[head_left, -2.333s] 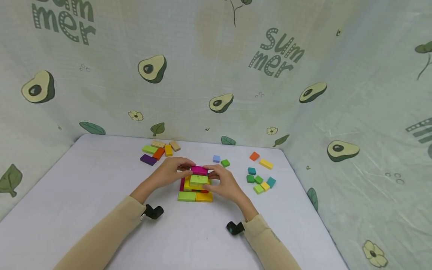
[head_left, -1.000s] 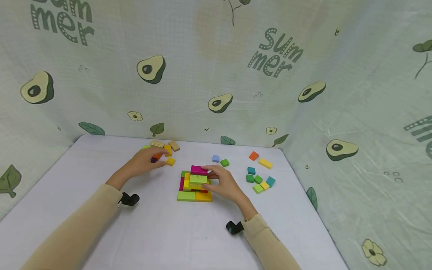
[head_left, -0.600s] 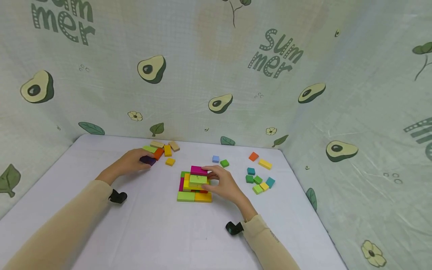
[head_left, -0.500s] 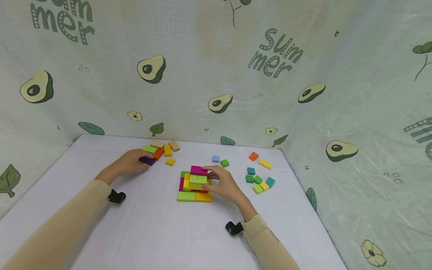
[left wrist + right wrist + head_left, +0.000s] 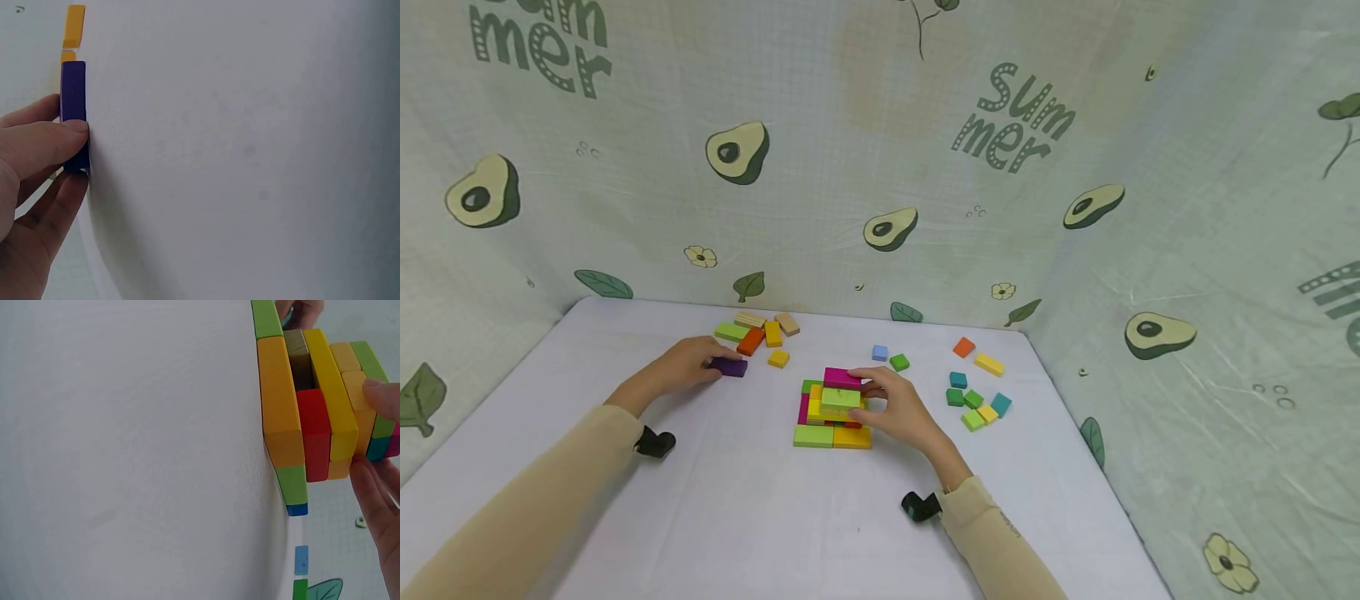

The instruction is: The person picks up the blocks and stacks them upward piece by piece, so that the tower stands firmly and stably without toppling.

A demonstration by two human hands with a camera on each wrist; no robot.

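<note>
My left hand (image 5: 681,367) pinches a purple block (image 5: 730,367) at the left of the table. In the left wrist view the thumb lies across this purple block (image 5: 74,94), with fingers behind and under it. My right hand (image 5: 898,404) holds the right side of a layered block tower (image 5: 815,437) in the middle. The right wrist view has its thumb on a pale orange block (image 5: 354,394) of an upper layer and fingers on the adjoining side. A magenta block (image 5: 842,378) lies on top, behind a light green block (image 5: 841,399). The fingers hide part of the tower's right side.
Near the left hand lie an orange block (image 5: 750,341), a green block (image 5: 731,332), two yellow ones and some plain wooden pieces (image 5: 787,323). A blue block (image 5: 880,353) and a green cube (image 5: 899,362) sit behind the tower. Several small blocks (image 5: 973,398) are scattered at right.
The left hand has left the tower and moved to the left pile, where it has gripped and turned the purple block. A small yellow block now lies beside the pile. The right hand has stayed put.
</note>
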